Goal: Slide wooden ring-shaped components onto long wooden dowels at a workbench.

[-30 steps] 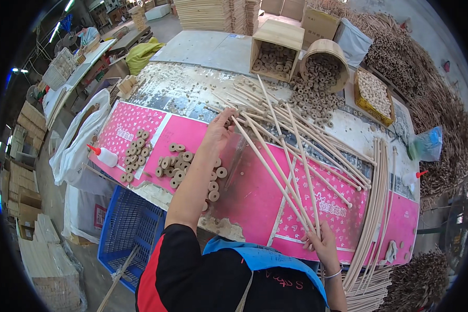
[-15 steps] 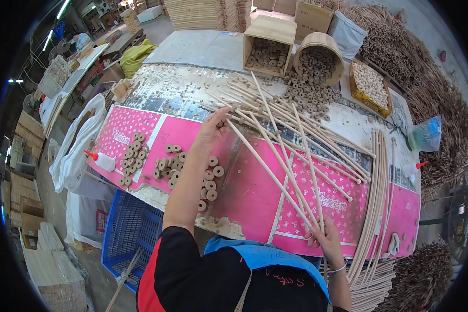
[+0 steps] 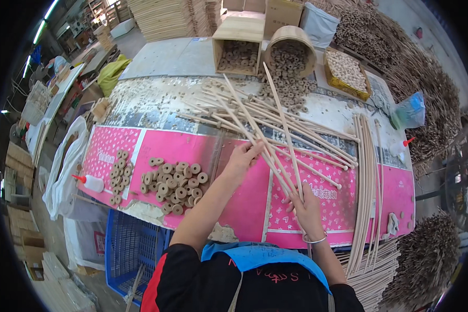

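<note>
My right hand point(image 3: 307, 209) is closed round the lower part of several long, pale wooden rods point(image 3: 280, 112), which fan out away from me over the table. Beside their middle, my left hand point(image 3: 244, 157) has its fingers curled against one of these rods; the palm side is hidden. More rods point(image 3: 317, 131) with small knobbed ends lie crosswise beyond my hands. To the left of my left forearm, a heap of brown wooden rings point(image 3: 179, 182) rests on the pink table covering point(image 3: 239, 208). A smaller group of rings point(image 3: 120, 174) sits farther left.
At the back, a wooden box point(image 3: 238, 31) and a round wooden tub point(image 3: 309, 57) spill rings. A yellow crate point(image 3: 366, 94) holds pale pieces. Glue bottles point(image 3: 92, 183) lie at both sides. Bundled rods point(image 3: 364, 182) line the right; a blue basket point(image 3: 132, 249) stands below left.
My left hand has come nearer and to the right, from the rods' far end to their middle. My right hand has risen away from the table's near edge with the rods. The whole view has shifted.
</note>
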Action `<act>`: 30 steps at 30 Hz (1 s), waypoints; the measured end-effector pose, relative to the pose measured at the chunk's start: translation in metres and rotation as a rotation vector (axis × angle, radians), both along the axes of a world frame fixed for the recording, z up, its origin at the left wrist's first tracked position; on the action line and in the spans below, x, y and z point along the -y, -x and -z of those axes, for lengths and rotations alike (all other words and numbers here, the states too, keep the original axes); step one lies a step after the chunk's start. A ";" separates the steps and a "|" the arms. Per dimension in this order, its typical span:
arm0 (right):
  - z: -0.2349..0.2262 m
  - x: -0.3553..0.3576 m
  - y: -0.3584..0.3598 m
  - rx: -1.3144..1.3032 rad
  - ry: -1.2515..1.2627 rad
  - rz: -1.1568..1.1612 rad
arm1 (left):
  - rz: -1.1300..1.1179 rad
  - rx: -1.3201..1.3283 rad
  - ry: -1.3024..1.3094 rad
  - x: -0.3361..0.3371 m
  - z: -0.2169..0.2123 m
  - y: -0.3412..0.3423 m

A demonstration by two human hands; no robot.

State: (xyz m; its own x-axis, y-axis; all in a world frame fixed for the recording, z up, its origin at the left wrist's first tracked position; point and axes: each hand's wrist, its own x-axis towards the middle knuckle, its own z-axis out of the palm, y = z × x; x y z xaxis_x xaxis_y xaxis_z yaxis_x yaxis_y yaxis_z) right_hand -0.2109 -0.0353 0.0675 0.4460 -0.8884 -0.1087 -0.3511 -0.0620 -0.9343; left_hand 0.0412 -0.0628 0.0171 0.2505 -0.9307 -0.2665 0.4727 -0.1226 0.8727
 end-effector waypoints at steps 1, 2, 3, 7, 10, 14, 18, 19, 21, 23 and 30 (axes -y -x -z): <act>-0.001 0.001 0.005 0.022 -0.031 0.009 | -0.002 -0.110 -0.049 0.000 0.007 -0.008; -0.002 0.002 0.011 0.043 -0.063 0.015 | -0.006 -0.219 -0.099 -0.002 0.014 -0.018; -0.003 0.004 0.022 0.104 -0.144 0.004 | -0.074 -0.283 -0.106 -0.004 0.012 -0.025; -0.008 -0.007 0.068 0.096 -0.394 -0.106 | -0.210 -0.309 0.082 -0.012 0.016 -0.088; -0.002 -0.022 0.085 0.018 -0.456 -0.172 | -0.242 -0.395 0.223 -0.007 0.016 -0.116; 0.006 -0.033 0.094 0.046 -0.527 -0.207 | -0.209 -0.542 0.354 -0.012 0.007 -0.122; 0.005 -0.037 0.090 0.114 -0.617 -0.204 | -0.185 -0.563 0.429 -0.015 0.001 -0.117; 0.005 -0.037 0.090 0.114 -0.617 -0.203 | -0.175 -0.540 0.436 -0.015 -0.003 -0.115; 0.007 -0.037 0.090 0.107 -0.649 -0.187 | -0.168 -0.507 0.403 -0.018 -0.011 -0.112; 0.008 -0.036 0.090 0.112 -0.644 -0.190 | -0.161 -0.475 0.370 -0.019 -0.019 -0.107; 0.010 -0.033 0.093 0.119 -0.737 -0.223 | -0.151 -0.222 0.347 -0.022 -0.023 -0.105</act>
State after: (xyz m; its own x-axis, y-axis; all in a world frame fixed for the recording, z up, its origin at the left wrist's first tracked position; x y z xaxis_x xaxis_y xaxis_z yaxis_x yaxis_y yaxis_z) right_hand -0.3035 -0.0025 0.0571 0.6517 -0.4931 -0.5763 -0.2981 0.5322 -0.7924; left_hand 0.1460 -0.0406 0.0398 0.3628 -0.9318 -0.0072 0.6438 0.2451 0.7248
